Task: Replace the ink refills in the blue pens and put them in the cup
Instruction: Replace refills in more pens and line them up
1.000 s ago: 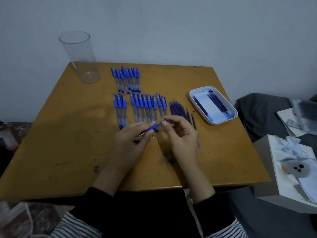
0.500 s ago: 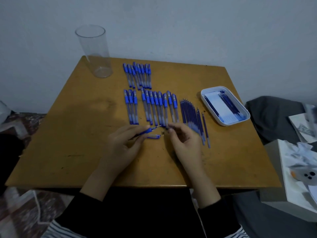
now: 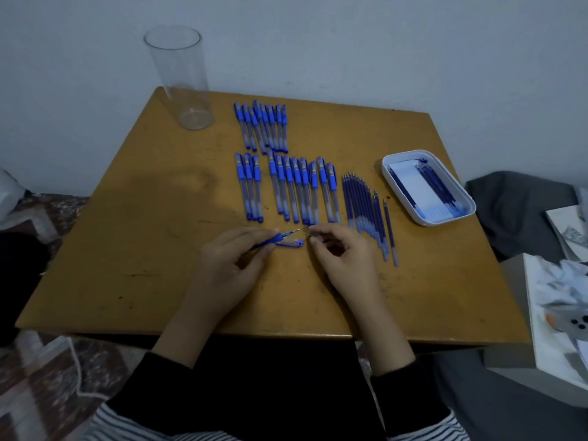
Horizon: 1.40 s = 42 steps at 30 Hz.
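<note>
1. While the left hand [image 3: 229, 262] pinches the blue pen [image 3: 276, 239] by its rubber grip between thumb and fingers, the right hand [image 3: 345, 254] has let go of it. It now nips a tiny dark piece [image 3: 309, 236] at its fingertips, too small to name for sure; I take it for the unscrewed nose.
2. A second ago both hands met on the one pen. Now they stand apart with a small gap between them, and the cap [image 3: 292, 243] lies on the table [image 3: 133, 237] just beside the left fingers. To my eye the pen is open and its old refill is ready to be drawn out.
3. The pen sits low over the table, its long axis running left to right and slightly away from the person. Its bare tip points right, towards the right fingertips.
4. Further out are the rows of capped pens [image 3: 286, 189] and the loose refills [image 3: 366, 211] just right of them. Beyond those sits the white tray [image 3: 428, 223] with dark refills in it. The clear cup [image 3: 178, 78] stands at the far left corner, no pens in it yet.
</note>
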Each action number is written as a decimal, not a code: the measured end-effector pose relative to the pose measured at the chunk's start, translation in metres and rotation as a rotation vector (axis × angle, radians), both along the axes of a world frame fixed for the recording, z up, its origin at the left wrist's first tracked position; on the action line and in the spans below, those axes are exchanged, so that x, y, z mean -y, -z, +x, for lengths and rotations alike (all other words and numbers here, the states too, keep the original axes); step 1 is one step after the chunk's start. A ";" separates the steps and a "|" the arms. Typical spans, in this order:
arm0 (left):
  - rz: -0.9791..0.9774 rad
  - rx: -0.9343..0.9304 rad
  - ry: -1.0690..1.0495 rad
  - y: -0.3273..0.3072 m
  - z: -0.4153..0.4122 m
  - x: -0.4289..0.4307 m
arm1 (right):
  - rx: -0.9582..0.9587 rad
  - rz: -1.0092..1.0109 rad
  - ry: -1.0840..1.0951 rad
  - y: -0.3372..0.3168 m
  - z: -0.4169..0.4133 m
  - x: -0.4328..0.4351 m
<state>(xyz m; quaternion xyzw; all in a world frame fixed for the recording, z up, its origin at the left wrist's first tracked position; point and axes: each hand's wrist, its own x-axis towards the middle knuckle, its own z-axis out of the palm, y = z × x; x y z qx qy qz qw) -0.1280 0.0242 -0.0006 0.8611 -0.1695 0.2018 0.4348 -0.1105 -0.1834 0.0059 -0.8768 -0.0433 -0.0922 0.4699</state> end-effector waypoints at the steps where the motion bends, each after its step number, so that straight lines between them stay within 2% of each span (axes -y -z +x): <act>1: 0.004 -0.009 0.002 -0.001 0.000 0.000 | -0.002 -0.011 0.000 0.000 0.000 0.000; 8: 0.031 -0.006 0.003 -0.003 0.000 0.000 | 0.001 -0.074 -0.001 0.000 0.002 -0.002; 12: 0.030 -0.009 -0.005 -0.003 -0.001 0.001 | 0.001 -0.036 0.010 0.000 0.002 -0.002; 22: 0.048 -0.015 -0.002 -0.003 -0.001 0.000 | -0.052 0.502 -0.051 -0.013 -0.008 -0.006; 35: -0.041 0.034 0.019 0.001 0.000 -0.001 | -0.048 0.541 -0.234 -0.013 -0.005 -0.018; 42: -0.050 0.052 0.013 -0.001 -0.002 0.000 | -0.016 0.432 -0.245 -0.012 -0.006 -0.019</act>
